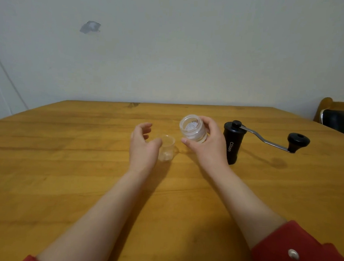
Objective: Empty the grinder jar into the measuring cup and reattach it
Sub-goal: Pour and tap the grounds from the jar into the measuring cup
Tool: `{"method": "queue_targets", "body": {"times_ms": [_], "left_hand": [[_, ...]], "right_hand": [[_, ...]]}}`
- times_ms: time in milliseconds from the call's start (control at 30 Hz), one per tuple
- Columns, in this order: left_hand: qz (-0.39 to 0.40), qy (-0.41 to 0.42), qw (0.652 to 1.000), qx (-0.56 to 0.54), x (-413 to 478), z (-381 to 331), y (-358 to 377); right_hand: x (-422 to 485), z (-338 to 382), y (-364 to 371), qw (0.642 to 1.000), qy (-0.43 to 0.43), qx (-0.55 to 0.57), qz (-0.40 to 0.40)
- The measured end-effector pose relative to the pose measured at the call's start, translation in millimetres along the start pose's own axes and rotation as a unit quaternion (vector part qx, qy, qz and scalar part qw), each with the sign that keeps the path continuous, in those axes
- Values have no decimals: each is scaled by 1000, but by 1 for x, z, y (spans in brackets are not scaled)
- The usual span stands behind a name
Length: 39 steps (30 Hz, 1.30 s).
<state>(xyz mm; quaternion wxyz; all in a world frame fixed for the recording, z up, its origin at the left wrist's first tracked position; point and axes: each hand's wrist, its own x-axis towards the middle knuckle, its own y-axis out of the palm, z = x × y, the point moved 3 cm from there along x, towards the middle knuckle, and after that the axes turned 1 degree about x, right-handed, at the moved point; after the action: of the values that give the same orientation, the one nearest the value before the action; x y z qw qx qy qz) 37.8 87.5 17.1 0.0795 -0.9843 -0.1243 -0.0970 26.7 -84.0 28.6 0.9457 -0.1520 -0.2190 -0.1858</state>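
My right hand grips a clear threaded grinder jar, held above the table and tilted so its mouth faces left and up; pale white grounds show inside. A small clear measuring cup stands upright on the table just left of and below the jar. My left hand is beside the cup with fingers curled apart and the thumb near the cup's rim; whether it touches is unclear. The black grinder body stands upright to the right of my right hand, its crank handle sticking out to the right.
Everything rests on a wooden table that runs to a pale wall. A wooden chair with a dark cushion stands at the far right, beyond the table edge.
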Motion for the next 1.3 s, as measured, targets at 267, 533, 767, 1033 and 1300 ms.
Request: {"method": "queue_targets", "body": {"times_ms": [267, 533, 767, 1033, 1300], "left_hand": [[113, -88, 989, 42, 6, 14, 14], [135, -68, 982, 112, 6, 19, 17], [99, -47, 989, 102, 4, 19, 15], [126, -1, 986, 107, -3, 15, 26], [141, 14, 985, 98, -5, 16, 30]], "right_hand": [[8, -17, -3, 997, -43, -63, 1], [7, -21, -3, 991, -80, -106, 14], [7, -16, -3, 986, -107, -124, 19], [4, -9, -6, 978, -158, -134, 1], [4, -9, -7, 973, -174, -153, 2]]}}
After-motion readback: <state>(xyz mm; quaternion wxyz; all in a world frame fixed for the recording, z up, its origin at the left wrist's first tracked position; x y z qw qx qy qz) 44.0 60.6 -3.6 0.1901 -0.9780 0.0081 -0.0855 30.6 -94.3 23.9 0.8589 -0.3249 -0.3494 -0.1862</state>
